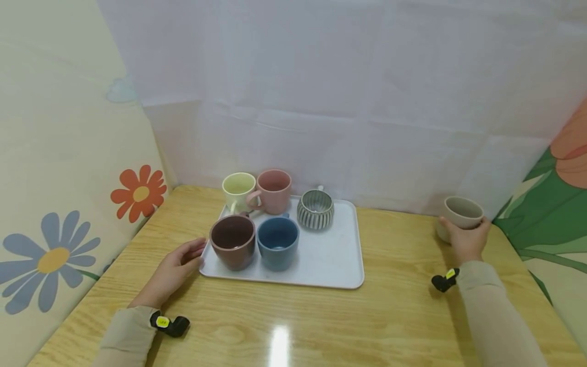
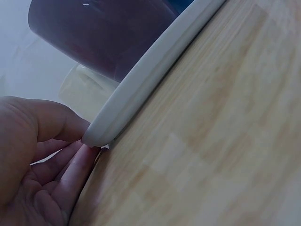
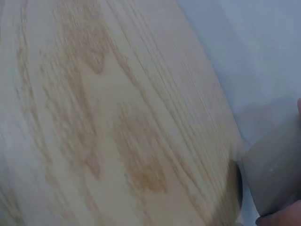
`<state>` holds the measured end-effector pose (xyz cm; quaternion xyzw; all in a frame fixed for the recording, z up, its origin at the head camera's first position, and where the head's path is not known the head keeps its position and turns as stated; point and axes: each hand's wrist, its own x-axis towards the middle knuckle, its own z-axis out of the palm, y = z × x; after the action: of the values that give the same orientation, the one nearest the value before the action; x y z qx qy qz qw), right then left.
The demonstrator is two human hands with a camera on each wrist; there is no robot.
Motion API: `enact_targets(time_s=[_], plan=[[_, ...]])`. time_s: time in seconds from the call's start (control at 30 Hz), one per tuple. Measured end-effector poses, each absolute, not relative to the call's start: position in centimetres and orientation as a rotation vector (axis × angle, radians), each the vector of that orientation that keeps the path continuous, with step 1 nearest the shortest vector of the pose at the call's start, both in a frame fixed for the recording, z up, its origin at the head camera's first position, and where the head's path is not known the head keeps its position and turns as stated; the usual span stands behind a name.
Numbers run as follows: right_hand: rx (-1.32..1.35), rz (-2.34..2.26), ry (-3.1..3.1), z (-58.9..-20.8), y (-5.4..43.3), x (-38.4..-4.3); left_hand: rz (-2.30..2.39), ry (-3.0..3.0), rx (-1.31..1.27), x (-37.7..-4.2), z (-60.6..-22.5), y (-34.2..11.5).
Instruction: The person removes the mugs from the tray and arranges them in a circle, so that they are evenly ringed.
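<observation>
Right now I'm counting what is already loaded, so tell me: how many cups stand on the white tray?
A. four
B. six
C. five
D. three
C: the head view shows five on the white tray: the yellow mug, pink mug, striped grey cup, brown cup and blue cup. The beige cup stands off the tray, held by the right hand.

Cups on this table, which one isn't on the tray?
The beige cup, gripped by the right hand at the table's far right; the other five stand on the white tray.
</observation>
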<state>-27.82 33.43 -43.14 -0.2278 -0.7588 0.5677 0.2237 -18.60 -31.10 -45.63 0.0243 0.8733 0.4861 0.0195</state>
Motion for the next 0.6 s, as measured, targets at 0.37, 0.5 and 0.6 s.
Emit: enact_targets(time_s=[0.37, 0.5, 0.6], plan=[[-0.600, 1.526, -2.167, -43.45, 33.91, -27.87, 1.521, 2.722, 0.085, -18.44, -45.75, -31.04], [-0.602, 1.527, -2.164, -43.46, 33.87, -27.93, 1.519, 2.717, 0.079, -18.53, -45.69, -31.06], [-0.610, 1.524, -2.156, -43.44, 33.74, -27.88, 1.528, 2.705, 0.076, -18.55, -45.60, -31.04]])
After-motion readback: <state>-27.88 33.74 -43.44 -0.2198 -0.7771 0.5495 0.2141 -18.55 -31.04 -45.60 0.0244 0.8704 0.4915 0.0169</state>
